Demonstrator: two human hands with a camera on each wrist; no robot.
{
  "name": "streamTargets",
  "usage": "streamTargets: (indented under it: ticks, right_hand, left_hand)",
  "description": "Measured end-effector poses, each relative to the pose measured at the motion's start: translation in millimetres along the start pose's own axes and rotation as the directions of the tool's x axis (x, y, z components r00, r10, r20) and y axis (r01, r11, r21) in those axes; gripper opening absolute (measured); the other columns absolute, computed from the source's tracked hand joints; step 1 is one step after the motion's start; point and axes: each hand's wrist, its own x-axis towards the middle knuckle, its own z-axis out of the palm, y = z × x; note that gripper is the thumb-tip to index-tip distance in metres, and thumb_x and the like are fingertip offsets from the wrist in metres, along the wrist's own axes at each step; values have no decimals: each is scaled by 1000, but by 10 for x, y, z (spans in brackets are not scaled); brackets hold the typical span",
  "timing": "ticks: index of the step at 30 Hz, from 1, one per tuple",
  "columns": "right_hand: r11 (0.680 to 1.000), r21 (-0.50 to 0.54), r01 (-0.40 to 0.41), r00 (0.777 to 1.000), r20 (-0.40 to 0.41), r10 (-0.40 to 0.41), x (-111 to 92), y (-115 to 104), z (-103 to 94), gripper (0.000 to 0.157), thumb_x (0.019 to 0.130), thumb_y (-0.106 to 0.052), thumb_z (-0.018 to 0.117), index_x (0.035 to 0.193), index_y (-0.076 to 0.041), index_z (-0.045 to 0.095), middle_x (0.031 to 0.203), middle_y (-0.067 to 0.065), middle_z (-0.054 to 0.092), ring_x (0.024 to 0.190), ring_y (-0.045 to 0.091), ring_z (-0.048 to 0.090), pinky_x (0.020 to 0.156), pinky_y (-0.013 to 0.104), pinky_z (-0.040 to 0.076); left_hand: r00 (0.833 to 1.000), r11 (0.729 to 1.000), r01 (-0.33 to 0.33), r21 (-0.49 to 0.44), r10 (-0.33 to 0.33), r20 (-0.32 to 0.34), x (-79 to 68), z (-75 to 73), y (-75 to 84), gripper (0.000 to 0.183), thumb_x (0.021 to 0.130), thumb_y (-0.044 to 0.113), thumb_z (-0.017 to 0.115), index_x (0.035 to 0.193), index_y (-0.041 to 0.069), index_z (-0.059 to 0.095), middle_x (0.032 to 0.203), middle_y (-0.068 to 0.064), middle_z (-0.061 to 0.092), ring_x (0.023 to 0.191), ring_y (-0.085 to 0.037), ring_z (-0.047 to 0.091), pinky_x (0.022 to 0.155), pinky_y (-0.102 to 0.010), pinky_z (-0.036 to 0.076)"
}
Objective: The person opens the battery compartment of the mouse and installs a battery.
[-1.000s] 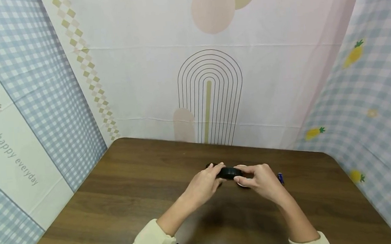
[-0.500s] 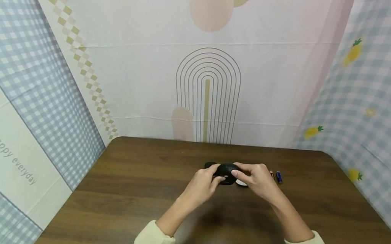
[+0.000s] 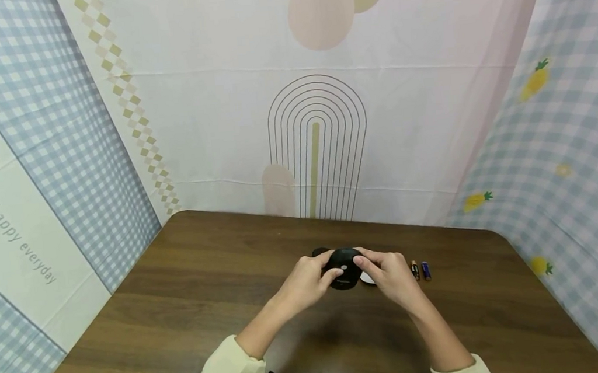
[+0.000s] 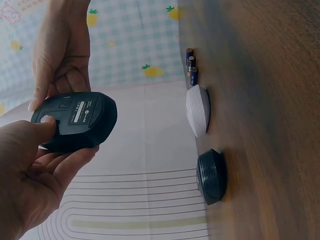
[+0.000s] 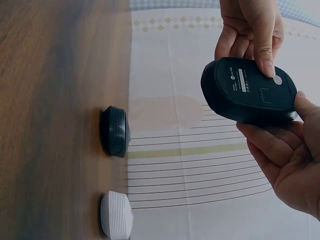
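A black computer mouse (image 3: 344, 279) is held between both hands above the table, its underside with a printed label facing the person. The left hand (image 3: 303, 283) grips one side, and its thumb presses on the underside near a round spot, as the right wrist view shows on the mouse (image 5: 240, 92). At the opposite side, the right hand (image 3: 392, 273) pinches the edge with thumb and fingers. Beyond them on the table stand a second black mouse (image 4: 212, 176) and a white mouse (image 4: 199, 111), both partly hidden by the hands in the head view.
Several small batteries (image 3: 425, 270) stand or lie on the brown wooden table (image 3: 221, 274), to the right of the white mouse. A white printed cloth (image 3: 220, 128) hangs behind the table, with checked cloths at both sides.
Both hands have tilted the held mouse, so its underside has turned from edge-on to facing the person. The right hand has shifted slightly left, and the batteries show more fully.
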Motion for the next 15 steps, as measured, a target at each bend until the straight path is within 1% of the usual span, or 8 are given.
streamTargets:
  ticks: [1,3,5,7,8,10,13,15]
  right_hand:
    - [1000,-3,-4,1000,-2,4,-1,2,10,28,91,-18,59,113,-1,66,105,18,64,66,16,55,55,24,46]
    - [1000,-5,-19,1000,0,19,-10,-1,27,29,91,-18,60,113,0,65,108,20,63,71,18,60,55,24,46]
    - [1000,-6,-31,999,8,31,-18,1,45,31,90,-18,61,113,2,64,110,21,61,84,25,64,59,25,50]
    - [999,1,-48,999,22,48,-23,2,63,33,88,-19,63,114,3,63,113,21,60,92,30,63,63,28,54]
    - [998,4,-55,998,28,55,-24,4,71,35,87,-19,65,114,4,63,114,21,60,95,32,62,67,30,56]
    - [998,10,-66,997,39,65,-22,5,86,39,84,-20,68,114,4,62,115,21,60,99,32,61,72,33,56]
    - [996,28,-88,995,53,87,-14,1,98,44,81,-20,72,115,5,62,114,21,60,96,30,62,72,33,56]
    - [992,53,-115,991,72,111,-11,-6,99,47,79,-20,73,116,7,60,111,21,61,93,29,64,70,30,57]
  left_hand:
    - [1000,1000,2,9,-2,2,1,1,-2,36,92,22,57,119,-2,57,94,-14,67,72,-7,61,60,-16,50]
    - [1000,999,6,39,-6,11,1,8,-12,42,93,23,56,124,-5,54,93,-17,67,69,-7,61,60,-16,51]
    - [1000,997,11,79,-13,16,-1,12,-10,47,93,24,56,127,-8,49,92,-20,67,68,-7,61,61,-18,52]
    - [999,995,21,102,-23,22,-5,15,-11,51,94,25,55,129,-10,46,88,-21,67,65,-6,59,61,-18,52]
    - [999,994,26,105,-29,27,-7,17,-13,51,94,26,55,129,-10,46,85,-20,67,62,-5,58,60,-17,51]
    - [999,995,34,99,-37,29,-10,18,-15,52,94,26,55,129,-10,46,79,-18,67,57,-4,55,57,-15,50]
    - [999,997,40,70,-42,31,-7,22,-32,52,94,27,54,129,-12,45,66,-12,64,48,-1,49,50,-12,46]
    - [998,998,44,45,-45,31,-6,22,-39,52,94,26,55,128,-12,45,65,-11,64,47,0,47,48,-11,44]
